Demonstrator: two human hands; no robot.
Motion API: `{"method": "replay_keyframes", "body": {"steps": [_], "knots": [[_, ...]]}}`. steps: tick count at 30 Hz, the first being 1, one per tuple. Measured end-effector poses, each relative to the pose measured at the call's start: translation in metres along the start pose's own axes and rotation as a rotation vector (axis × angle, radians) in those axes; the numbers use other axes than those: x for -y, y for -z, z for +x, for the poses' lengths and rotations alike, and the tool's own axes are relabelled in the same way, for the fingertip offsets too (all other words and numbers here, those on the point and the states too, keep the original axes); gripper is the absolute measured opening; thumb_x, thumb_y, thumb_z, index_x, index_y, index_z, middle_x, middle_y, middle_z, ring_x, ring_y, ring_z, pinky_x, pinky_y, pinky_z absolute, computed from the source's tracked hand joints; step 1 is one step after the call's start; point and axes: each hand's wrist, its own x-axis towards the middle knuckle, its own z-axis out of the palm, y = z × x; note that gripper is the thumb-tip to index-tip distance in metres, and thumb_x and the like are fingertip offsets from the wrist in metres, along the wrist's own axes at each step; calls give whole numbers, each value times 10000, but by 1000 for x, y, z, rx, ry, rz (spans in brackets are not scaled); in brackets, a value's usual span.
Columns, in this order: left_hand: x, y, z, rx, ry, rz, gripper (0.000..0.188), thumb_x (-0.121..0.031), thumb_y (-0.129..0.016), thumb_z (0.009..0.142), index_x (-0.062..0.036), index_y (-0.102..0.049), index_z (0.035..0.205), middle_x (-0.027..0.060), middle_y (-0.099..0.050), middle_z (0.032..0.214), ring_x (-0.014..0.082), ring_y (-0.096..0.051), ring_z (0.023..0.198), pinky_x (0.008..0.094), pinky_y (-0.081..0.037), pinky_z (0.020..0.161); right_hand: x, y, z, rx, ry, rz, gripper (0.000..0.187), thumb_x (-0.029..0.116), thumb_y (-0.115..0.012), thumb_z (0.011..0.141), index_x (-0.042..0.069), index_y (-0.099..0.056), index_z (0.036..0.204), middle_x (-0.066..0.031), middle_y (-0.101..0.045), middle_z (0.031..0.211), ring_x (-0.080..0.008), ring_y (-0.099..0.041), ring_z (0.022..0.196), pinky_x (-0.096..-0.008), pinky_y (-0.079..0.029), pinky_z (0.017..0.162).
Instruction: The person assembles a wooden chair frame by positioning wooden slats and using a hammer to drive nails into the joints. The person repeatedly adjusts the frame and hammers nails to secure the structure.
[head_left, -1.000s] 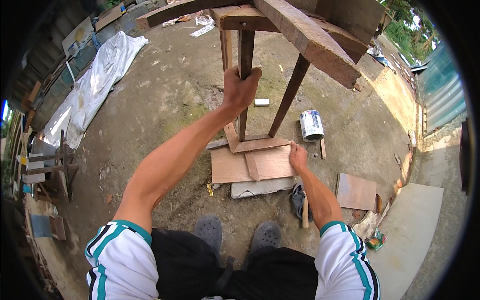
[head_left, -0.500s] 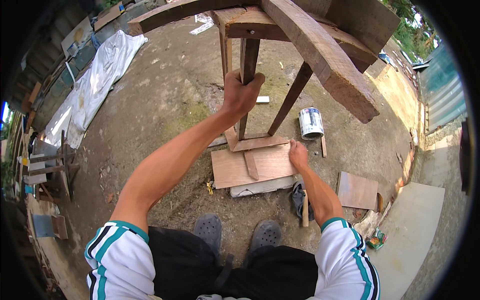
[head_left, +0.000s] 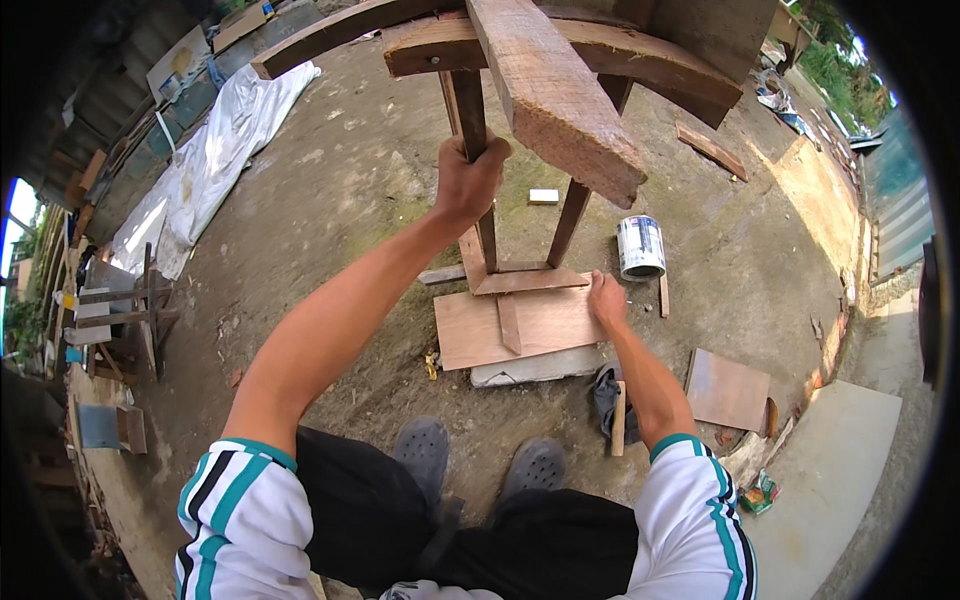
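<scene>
My left hand is wrapped round an upright leg of a rough wooden frame, whose thick beams spread across the top of the view. Lower down, the legs meet a short wooden foot bar, which rests over a thin plywood board. A narrow wood strip lies on the board below that bar. My right hand is closed at the board's right edge, beside the bar's end; its fingertips are partly hidden. Under the board's near side shows a pale slab.
A paint can stands beyond my right hand. A hammer-like wooden handle lies by a dark cloth. Right of it are a plywood piece and a large pale sheet. White sheeting and scrap wood line the left.
The frame's top has swung left, its thick beam end coming left and upward in view. My left hand has shifted slightly left with the leg. My right hand keeps its place at the board.
</scene>
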Motion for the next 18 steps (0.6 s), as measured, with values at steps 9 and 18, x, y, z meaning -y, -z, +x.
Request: {"method": "replay_keyframes", "body": {"steps": [9,18], "knots": [[4,-9,3,-12,-63,236,346,-189,-675,870,-86,-500,590,-53,-442,522,40,-380,479,283,-300,440,52,31,-7,175,473,198,553,517,-448,984,30,-612,1185,-231,-670,1033,-381,-636,962,-443,-490,851],[-4,-18,6,126,-3,119,367,-297,-737,873,-112,-545,620,2,-507,539,128,-619,564,293,-456,524,-11,74,-40,35,68,-189,470,401,-538,934,-51,-652,993,-273,-668,1033,-402,-642,989,-486,-498,853]]}}
